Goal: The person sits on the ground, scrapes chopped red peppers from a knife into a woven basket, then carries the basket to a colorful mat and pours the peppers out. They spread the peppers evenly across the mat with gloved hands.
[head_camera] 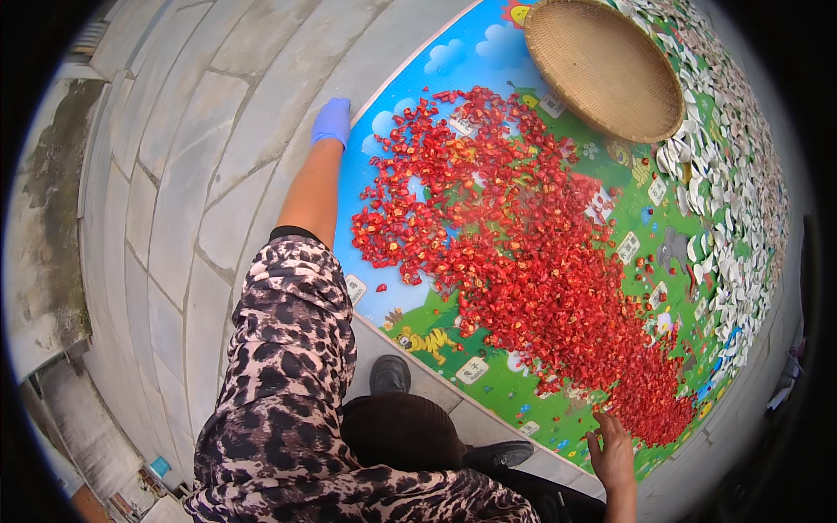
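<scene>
Chopped red chili peppers (543, 261) lie in a broad band across a printed play mat (588, 153) on the ground. My left hand (332, 122), in a purple glove, is at the mat's left edge, near the blue part. Its fingers are hidden, so I cannot tell whether it grips the edge. At the lower right, my bare right hand (612, 448) is over the green part of the mat beside the densest peppers. Its fingers are apart and nothing shows in them.
A round woven bamboo tray (605, 68) rests at the mat's far side. Pale slices (726, 216) are spread along the right side. Stone paving (216, 150) surrounds the mat. My dark shoes (390, 374) are by its near edge. A blue container (159, 467) stands at lower left.
</scene>
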Demonstrator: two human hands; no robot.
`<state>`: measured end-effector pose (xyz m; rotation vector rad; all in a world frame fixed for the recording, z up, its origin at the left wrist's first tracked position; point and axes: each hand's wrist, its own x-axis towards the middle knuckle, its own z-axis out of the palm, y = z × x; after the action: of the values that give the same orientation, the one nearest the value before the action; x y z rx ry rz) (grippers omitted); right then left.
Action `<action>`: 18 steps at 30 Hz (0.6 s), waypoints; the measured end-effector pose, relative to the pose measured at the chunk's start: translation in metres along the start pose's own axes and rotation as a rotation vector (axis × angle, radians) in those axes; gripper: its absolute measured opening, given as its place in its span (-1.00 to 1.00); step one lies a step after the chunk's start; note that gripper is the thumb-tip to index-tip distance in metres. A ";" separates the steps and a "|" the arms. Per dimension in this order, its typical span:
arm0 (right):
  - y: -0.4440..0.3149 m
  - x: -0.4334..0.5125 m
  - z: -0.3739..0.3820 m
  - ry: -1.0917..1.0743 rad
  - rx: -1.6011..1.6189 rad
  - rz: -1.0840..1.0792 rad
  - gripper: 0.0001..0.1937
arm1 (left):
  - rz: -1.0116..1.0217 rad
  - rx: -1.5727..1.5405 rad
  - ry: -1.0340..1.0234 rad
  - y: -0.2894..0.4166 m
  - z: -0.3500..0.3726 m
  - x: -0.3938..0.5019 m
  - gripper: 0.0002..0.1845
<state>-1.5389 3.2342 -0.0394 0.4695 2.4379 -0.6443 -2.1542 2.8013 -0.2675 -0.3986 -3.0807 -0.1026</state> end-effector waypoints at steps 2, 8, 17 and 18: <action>-0.003 -0.003 -0.004 0.022 0.002 0.006 -0.59 | -0.028 -0.035 0.014 0.007 -0.008 -0.002 -0.79; -0.034 -0.028 -0.015 0.055 0.087 0.042 -0.57 | 0.444 -0.248 0.037 0.095 -0.018 -0.046 -0.66; -0.054 -0.036 -0.009 0.083 0.148 -0.016 -0.55 | 0.298 0.054 -0.238 0.195 0.003 -0.064 -0.07; -0.053 -0.038 -0.009 0.057 0.126 -0.029 -0.55 | 0.266 0.050 -0.216 0.203 0.000 -0.051 -0.10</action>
<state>-1.5377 3.1888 0.0079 0.5099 2.4715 -0.8104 -2.0528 2.9842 -0.2577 -0.8651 -3.1918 0.0269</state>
